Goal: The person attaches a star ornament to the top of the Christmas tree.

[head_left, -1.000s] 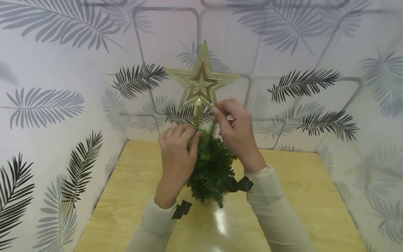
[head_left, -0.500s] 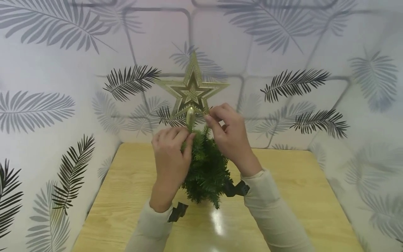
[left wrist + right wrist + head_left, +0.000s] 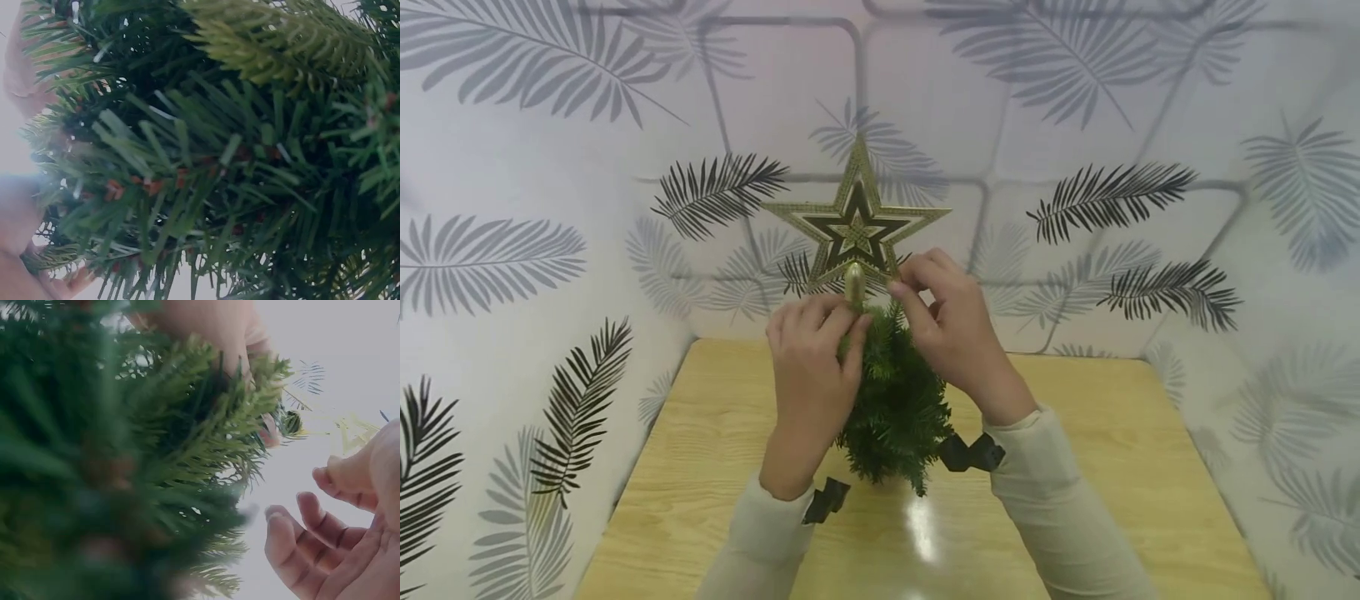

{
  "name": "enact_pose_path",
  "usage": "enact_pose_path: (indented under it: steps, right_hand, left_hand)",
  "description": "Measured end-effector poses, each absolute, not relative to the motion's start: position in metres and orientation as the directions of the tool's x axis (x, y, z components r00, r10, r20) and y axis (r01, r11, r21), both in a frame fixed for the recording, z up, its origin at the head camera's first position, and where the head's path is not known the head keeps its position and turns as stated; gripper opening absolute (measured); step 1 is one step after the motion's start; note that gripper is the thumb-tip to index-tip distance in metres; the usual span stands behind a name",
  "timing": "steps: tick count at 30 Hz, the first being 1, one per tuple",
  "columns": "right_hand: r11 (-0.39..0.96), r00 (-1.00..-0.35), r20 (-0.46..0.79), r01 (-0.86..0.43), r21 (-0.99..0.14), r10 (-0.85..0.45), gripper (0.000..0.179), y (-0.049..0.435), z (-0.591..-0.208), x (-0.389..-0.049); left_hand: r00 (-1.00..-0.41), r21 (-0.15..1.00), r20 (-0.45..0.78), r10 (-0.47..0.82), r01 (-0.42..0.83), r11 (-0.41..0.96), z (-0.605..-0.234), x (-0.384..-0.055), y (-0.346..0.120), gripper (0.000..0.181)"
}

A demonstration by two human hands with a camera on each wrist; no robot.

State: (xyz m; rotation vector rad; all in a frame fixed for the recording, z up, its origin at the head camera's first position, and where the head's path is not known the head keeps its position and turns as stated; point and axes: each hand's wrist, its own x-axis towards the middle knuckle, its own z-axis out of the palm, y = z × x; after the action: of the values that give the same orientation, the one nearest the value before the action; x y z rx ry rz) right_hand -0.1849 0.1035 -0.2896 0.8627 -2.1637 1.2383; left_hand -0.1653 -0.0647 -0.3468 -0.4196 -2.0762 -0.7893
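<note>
A gold five-pointed star tree topper (image 3: pixel 858 236) stands upright above a small green artificial Christmas tree (image 3: pixel 898 417). Its short tube (image 3: pixel 854 283) meets the treetop, where the exact join is hidden by fingers. My left hand (image 3: pixel 812 367) grips the tip of the tree just under that tube. With thumb and forefinger, my right hand (image 3: pixel 955 325) pinches the star's lower right point. Green needles fill the left wrist view. In the right wrist view, my right hand (image 3: pixel 350 537) has its other fingers loosely curled beside the branches, and the star (image 3: pixel 353 434) looks pale behind it.
The tree stands on a light wooden table (image 3: pixel 700 467). Behind and beside it is a pale wall covering (image 3: pixel 925 75) with leaf prints. Black pieces (image 3: pixel 972 454) are fixed at both sleeve cuffs.
The star has come down toward the treetop and its face looks darker, as if tilted. Both hands keep their holds, the right one slightly lower. The head view has shifted a little.
</note>
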Motion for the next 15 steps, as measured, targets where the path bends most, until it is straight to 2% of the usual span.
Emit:
enact_pose_path:
  steps: [8,11,15]
  right_hand:
    - [0.291,-0.706,0.662,-0.708,-0.644,-0.251,0.007,0.104,-0.289,-0.182]
    - [0.288,-0.732,0.637,-0.681,-0.673,-0.241,0.007,0.108,-0.289,-0.18]
    - [0.324,-0.758,0.608,-0.651,-0.686,-0.236,0.01,0.119,-0.291,-0.178]
  left_hand:
    - [-0.528,0.38,0.848,0.036,0.655,0.653,-0.343,-0.17,-0.072,0.022]
    - [-0.546,0.408,0.837,0.036,0.667,0.624,-0.343,-0.17,-0.077,0.032]
    - [-0.589,0.433,0.805,0.067,0.662,0.612,-0.344,-0.168,-0.084,0.055]
